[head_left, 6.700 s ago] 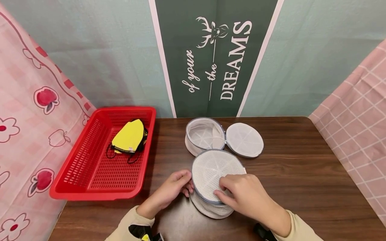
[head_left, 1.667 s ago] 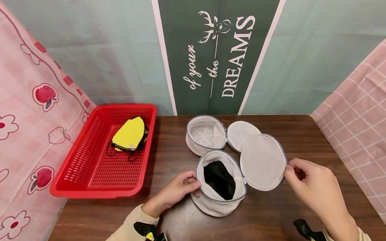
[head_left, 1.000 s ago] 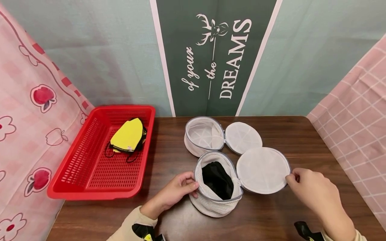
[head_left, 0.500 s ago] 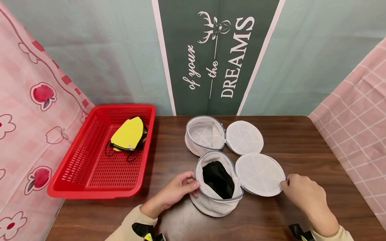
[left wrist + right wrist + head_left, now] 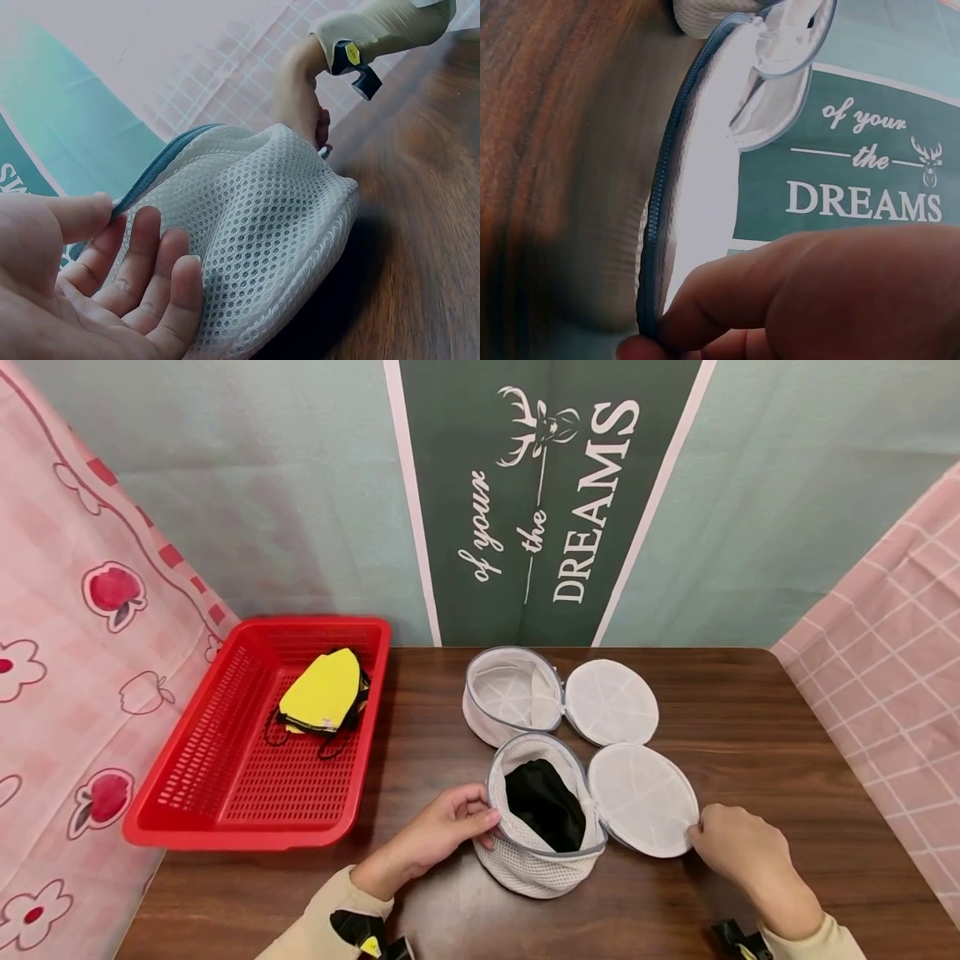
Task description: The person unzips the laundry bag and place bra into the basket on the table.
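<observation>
A round white mesh laundry bag (image 5: 536, 872) with a grey zipped rim stands unzipped on the table, a bunched black cloth (image 5: 543, 806) inside it. Its round lid (image 5: 641, 802) is folded out to the right, joined at the rim. My left hand (image 5: 442, 827) pinches the rim on the left side, thumb on top; in the left wrist view the thumb and index finger hold the zip edge (image 5: 161, 169). At the lid's outer right edge, my right hand (image 5: 742, 843) pinches the zipped border (image 5: 660, 195) between thumb and finger.
Just behind, a second mesh bag (image 5: 495, 718) stands with its lid (image 5: 611, 702) laid out to the right. A red plastic basket (image 5: 240, 835) at the left holds a folded yellow-and-black cloth item (image 5: 322, 693) with black cords. Curtains enclose the brown table (image 5: 772, 727).
The front bag's lid, earlier covering it, has been swung open rightward and lowered, exposing the black cloth. Lately my right hand has moved left and down with the lid's edge; my left hand stays.
</observation>
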A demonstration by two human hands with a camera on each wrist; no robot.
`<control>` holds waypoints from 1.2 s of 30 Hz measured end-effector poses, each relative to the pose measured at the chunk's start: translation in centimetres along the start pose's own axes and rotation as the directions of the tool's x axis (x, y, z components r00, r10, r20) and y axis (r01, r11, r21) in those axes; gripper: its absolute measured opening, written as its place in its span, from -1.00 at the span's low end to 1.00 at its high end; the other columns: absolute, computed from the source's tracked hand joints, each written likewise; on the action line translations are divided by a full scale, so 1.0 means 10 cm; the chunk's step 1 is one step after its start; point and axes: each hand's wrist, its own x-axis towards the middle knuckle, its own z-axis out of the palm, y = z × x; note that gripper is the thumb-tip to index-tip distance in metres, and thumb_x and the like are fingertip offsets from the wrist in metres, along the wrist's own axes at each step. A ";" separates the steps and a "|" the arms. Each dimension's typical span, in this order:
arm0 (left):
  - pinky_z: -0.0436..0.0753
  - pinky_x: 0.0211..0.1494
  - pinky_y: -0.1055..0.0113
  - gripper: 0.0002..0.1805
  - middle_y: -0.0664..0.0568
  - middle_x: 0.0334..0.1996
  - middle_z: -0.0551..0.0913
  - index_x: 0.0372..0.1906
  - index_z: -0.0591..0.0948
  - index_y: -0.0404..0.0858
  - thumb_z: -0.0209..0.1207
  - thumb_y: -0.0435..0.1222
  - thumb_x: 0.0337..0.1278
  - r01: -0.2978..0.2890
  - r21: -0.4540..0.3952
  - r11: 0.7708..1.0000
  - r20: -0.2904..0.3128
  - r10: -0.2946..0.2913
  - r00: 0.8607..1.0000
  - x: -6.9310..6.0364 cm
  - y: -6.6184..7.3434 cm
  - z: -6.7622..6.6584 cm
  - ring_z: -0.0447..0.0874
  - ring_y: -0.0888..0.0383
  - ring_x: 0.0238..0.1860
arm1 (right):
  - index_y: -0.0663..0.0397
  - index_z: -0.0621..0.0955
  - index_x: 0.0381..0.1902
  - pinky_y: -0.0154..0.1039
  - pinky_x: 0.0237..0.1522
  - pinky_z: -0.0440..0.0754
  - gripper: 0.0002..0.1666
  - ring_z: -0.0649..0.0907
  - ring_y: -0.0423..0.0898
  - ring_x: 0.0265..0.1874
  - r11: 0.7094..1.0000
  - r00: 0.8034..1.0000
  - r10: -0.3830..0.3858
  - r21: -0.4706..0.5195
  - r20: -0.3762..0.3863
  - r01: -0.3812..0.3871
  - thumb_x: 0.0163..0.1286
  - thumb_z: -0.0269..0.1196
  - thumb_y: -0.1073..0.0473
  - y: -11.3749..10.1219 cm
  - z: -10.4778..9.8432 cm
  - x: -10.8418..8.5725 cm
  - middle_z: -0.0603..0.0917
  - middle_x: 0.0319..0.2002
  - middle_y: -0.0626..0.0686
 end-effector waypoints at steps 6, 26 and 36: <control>0.65 -0.17 0.40 -0.72 0.02 -0.32 0.70 -0.06 0.47 -0.67 0.11 -0.41 0.45 0.022 -0.018 1.000 0.007 -0.022 1.000 0.01 0.02 0.00 0.65 0.21 -0.35 | 0.15 0.56 -0.52 0.28 -0.49 0.51 -0.74 0.61 0.18 -0.52 1.000 1.000 -0.007 -0.005 0.006 0.007 0.30 0.12 0.12 0.01 0.02 0.02 0.64 -0.45 0.30; 0.67 -0.18 0.36 -0.74 -0.05 -0.33 0.71 -0.13 0.50 -0.59 0.08 -0.37 0.45 0.054 0.002 0.999 -0.003 -0.054 0.999 0.02 0.10 0.01 0.64 0.19 -0.37 | -0.06 0.47 -0.60 0.05 -0.59 0.42 -0.62 0.48 0.04 -0.57 0.999 0.999 -0.017 0.034 -0.051 0.019 0.42 0.12 -0.03 -0.11 -0.08 -0.09 0.53 -0.57 0.08; 0.67 -0.21 0.37 -0.73 0.05 -0.39 0.60 -0.22 0.50 -0.56 0.06 -0.34 0.48 0.064 0.059 0.996 -0.041 -0.061 0.997 0.00 0.23 -0.05 0.62 0.19 -0.38 | -0.13 0.36 -0.72 -0.18 -0.65 0.24 -0.36 0.34 -0.13 -0.70 0.983 0.973 -0.104 0.127 -0.207 0.132 0.52 0.13 -0.27 -0.49 -0.08 -0.23 0.30 -0.73 -0.12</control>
